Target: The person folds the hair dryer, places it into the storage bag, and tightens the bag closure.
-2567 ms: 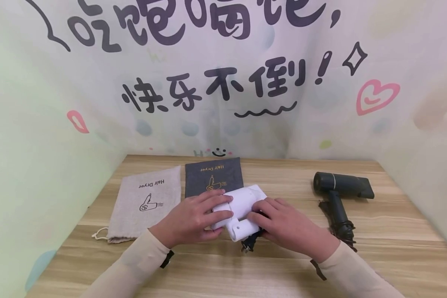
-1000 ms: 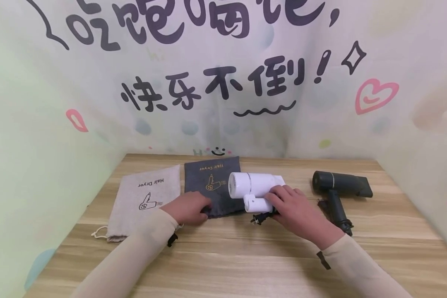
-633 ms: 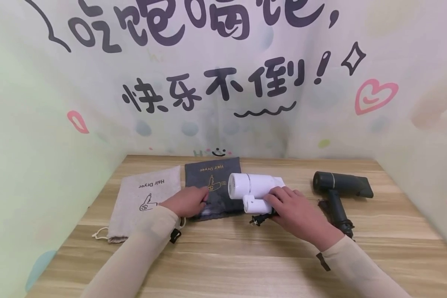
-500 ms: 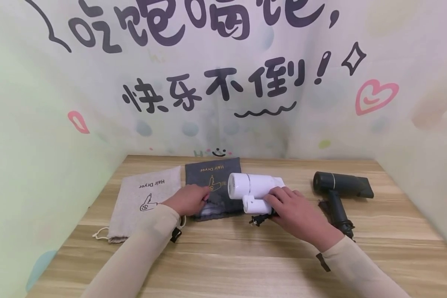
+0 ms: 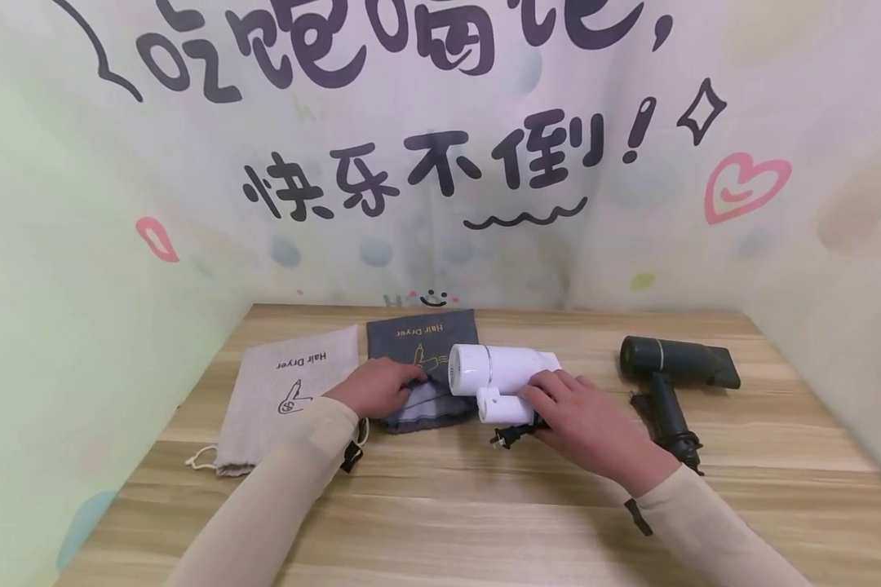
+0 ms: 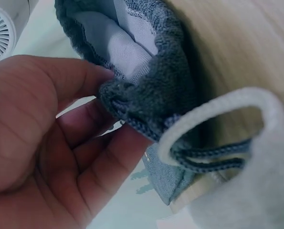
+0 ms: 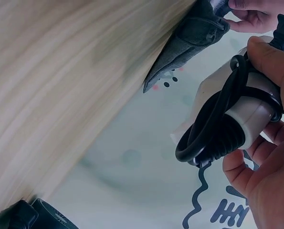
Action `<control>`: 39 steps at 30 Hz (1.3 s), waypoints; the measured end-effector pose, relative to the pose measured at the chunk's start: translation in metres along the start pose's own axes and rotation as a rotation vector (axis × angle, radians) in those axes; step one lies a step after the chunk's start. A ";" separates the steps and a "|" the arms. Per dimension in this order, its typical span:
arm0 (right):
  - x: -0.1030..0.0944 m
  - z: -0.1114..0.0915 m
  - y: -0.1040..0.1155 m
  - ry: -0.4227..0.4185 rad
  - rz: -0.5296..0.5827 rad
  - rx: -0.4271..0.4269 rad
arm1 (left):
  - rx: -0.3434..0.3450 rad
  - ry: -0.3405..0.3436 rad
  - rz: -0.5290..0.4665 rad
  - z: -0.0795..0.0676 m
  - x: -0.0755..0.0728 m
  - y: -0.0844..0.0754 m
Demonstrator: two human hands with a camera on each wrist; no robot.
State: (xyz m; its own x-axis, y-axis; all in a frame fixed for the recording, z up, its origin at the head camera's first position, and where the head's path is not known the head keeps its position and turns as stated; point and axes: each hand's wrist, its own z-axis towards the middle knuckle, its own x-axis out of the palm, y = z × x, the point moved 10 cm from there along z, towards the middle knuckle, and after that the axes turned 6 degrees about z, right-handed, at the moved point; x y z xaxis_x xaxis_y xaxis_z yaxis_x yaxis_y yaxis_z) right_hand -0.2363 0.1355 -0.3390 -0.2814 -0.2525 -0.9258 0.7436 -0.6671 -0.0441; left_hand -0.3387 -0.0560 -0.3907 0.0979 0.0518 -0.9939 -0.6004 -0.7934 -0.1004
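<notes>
Dark grey fabric is pinched in the left grip point(image 5: 378, 390) (a bare hand, like the other), thumb and fingers closed on the rim of a drawstring pouch point(image 5: 436, 408) with gold printing, near the middle of the head frame. To the right in that frame, the right grip point(image 5: 583, 416) is curled around a glossy white plastic hair dryer point(image 5: 502, 367), holding it at the handle, which lies folded alongside the barrel. Black cable point(image 7: 213, 114) is looped about that handle, its two-pronged plug point(image 5: 510, 436) poking out below.

As far as these views show, the folding and the cable bundling look done, and the pouch's mouth is parted enough for its pale lining to show in the left wrist view. The white dryer is outside the pouch, just beside its right edge in the head frame; nothing shows inside the mouth.

Farther out, a black plastic hair dryer point(image 5: 675, 361) lies at the right, handle swung out, and a beige linen-like drawstring bag point(image 5: 264, 387) lies flat at the left. Both look untouched so far, resting on the pale wood-grain table point(image 5: 440, 522).
</notes>
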 end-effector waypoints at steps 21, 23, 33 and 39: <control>-0.003 0.004 0.021 -0.023 0.022 -0.070 | -0.059 0.050 -0.068 -0.007 0.004 0.000; -0.002 0.003 0.023 -0.018 0.018 -0.084 | -0.056 0.042 -0.065 -0.006 0.004 0.000; 0.007 0.003 0.035 0.050 0.016 -0.131 | -0.035 0.035 -0.081 -0.005 0.005 0.000; 0.012 0.006 0.045 0.051 0.001 -0.163 | -0.039 0.079 -0.128 -0.007 0.007 0.000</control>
State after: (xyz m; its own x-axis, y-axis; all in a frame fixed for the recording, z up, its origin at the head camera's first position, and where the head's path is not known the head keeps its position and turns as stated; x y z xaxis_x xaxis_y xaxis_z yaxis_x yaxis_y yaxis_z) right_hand -0.2095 0.0981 -0.3499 -0.2524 -0.2148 -0.9435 0.8339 -0.5429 -0.0995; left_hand -0.3332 -0.0600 -0.3972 0.2347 0.1075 -0.9661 -0.5482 -0.8061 -0.2228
